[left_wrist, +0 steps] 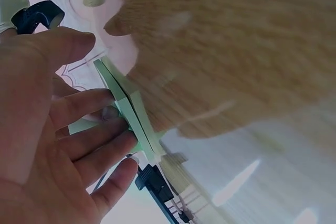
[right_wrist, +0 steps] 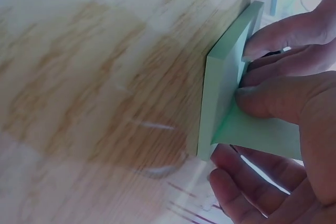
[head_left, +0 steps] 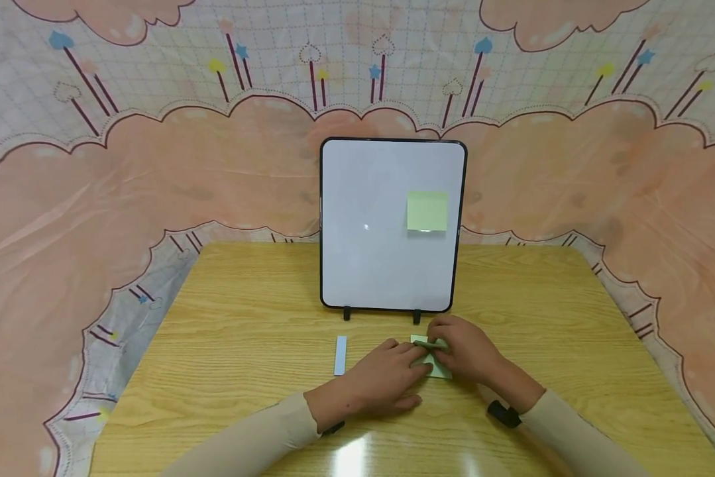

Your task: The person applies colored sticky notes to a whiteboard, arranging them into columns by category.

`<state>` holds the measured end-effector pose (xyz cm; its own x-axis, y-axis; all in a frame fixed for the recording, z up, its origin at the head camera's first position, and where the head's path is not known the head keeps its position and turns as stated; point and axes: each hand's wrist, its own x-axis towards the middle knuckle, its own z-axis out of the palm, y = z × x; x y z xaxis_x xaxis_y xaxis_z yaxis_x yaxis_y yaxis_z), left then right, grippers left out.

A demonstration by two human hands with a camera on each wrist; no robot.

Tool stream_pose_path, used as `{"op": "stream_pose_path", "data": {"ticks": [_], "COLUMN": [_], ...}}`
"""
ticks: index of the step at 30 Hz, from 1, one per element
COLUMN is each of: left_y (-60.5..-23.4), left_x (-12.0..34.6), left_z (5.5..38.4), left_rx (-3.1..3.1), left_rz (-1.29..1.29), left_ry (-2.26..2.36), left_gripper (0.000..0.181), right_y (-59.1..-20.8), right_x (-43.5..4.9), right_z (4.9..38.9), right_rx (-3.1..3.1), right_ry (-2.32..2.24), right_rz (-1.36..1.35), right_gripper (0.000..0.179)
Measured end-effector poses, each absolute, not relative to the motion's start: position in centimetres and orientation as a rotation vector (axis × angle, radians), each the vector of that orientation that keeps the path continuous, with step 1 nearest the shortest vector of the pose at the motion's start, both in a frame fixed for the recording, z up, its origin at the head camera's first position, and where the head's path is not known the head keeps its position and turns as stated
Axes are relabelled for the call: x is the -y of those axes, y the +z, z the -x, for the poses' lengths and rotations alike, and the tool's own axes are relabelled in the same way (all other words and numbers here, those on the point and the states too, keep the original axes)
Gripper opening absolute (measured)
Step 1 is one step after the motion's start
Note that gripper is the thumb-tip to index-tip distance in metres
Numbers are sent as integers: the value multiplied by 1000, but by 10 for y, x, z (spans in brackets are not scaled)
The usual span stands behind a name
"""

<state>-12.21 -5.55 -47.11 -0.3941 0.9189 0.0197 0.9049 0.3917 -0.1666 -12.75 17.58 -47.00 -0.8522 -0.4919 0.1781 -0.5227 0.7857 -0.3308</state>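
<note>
Fingers (left_wrist: 81,104), two hands (head_left: 387,377) (head_left: 467,351), one pad (right_wrist: 209,98)

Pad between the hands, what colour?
Pale green; the pad shows best in the right wrist view.

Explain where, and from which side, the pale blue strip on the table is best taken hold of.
Probably best pinched across its long sides, toward the far end, from above. The pale blue strip is narrow, lies flat on the table and points lengthwise toward the whiteboard. In the head view, the wrist of the left hand crowds its near end.
</note>
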Motion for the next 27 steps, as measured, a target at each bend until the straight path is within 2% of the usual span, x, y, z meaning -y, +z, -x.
{"op": "stream_pose_path", "data": {"ticks": [15,27], "left_y": [-467,-462], "left_x": [49,46], "left_z": [120,121], "left_rx": [2553,2580], "left_rz": [1642,1646], "left_ry": [133,100], "left_gripper": [41,36], "right_y": [-465,-461], "right_x": [-168,-167], "right_z": [130,134], "right_rx": [2874,2868], "right_ry": [467,419], "right_rz": [-788,-743], "right_gripper": [16,10]}}
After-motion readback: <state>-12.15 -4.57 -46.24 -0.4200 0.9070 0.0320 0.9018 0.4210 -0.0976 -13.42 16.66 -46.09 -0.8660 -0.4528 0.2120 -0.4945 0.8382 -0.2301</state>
